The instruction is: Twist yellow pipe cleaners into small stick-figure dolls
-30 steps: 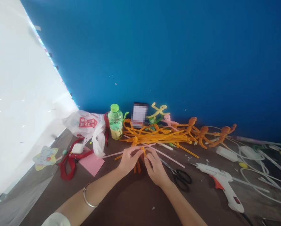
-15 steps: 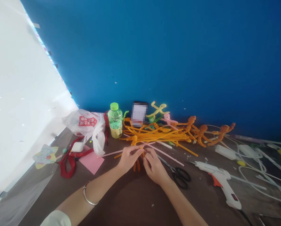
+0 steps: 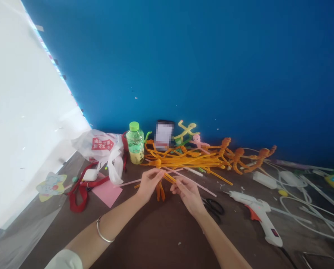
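Observation:
My left hand (image 3: 148, 184) pinches the upper end of an orange pipe-cleaner piece (image 3: 167, 179) just above the brown table (image 3: 161, 239). A short way to its right, my right hand (image 3: 187, 192) pinches the other end of the same piece, so a strand runs between them. Two orange legs of the piece hang down below my left fingers. A silver bangle sits on my left wrist. Behind the hands lies a heap of loose orange pipe cleaners (image 3: 189, 160).
Scissors (image 3: 214, 206) and a white glue gun (image 3: 256, 215) lie right of my hands. A green-capped bottle (image 3: 135, 144), a white plastic bag (image 3: 102, 147), pink paper (image 3: 107, 191), a red strap, finished pipe-cleaner figures (image 3: 236, 157) and white cables (image 3: 309, 201) line the blue wall.
My hands have drawn slightly apart, stretching the orange strand between them. The right hand moved right and lifted a little; the view shifted slightly.

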Demonstrator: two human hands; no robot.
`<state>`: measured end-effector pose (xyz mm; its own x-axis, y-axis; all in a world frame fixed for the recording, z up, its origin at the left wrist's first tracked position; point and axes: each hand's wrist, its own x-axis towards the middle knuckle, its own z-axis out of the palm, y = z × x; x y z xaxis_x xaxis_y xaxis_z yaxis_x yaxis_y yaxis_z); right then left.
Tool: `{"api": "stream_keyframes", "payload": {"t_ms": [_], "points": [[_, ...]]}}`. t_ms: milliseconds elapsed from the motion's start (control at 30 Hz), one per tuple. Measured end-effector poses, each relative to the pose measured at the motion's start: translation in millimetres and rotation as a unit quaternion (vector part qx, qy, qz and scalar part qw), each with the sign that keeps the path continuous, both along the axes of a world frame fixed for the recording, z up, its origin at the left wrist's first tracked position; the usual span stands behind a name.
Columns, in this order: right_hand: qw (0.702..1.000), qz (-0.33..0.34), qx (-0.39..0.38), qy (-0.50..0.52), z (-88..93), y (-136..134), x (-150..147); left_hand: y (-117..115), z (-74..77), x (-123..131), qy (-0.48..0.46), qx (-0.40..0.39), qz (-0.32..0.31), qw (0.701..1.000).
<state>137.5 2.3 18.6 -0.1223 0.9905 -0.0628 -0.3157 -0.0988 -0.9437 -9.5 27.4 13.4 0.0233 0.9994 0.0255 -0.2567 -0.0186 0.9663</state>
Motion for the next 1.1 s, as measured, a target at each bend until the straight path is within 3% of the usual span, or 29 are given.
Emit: {"api": "stream_keyframes", "payload": {"t_ms": [267, 500, 700, 900, 1100], "points": [[0.996, -0.005, -0.047, 0.069, 0.6, 1.5, 3.1, 2.1, -0.9, -0.4, -0.163, -0.110, -0.078, 0.977], [0.987, 0.020, -0.072, 0.144, -1.4, 3.6, 11.7, -1.6, 0.6, -0.5, -0.145, -0.106, -0.121, 0.976], [0.989, 0.021, -0.059, 0.135, 0.3, 3.2, 10.3, -2.6, 4.7, 1.0, -0.066, -0.072, -0.113, 0.989], [0.991, -0.002, -0.074, 0.110, 3.7, 3.1, 6.2, -2.4, 6.1, 1.0, -0.074, -0.038, -0.087, 0.993], [0.994, -0.004, -0.071, 0.087, 1.4, 3.7, 4.5, -1.3, 5.8, -0.6, -0.056, -0.052, -0.083, 0.994]]}}
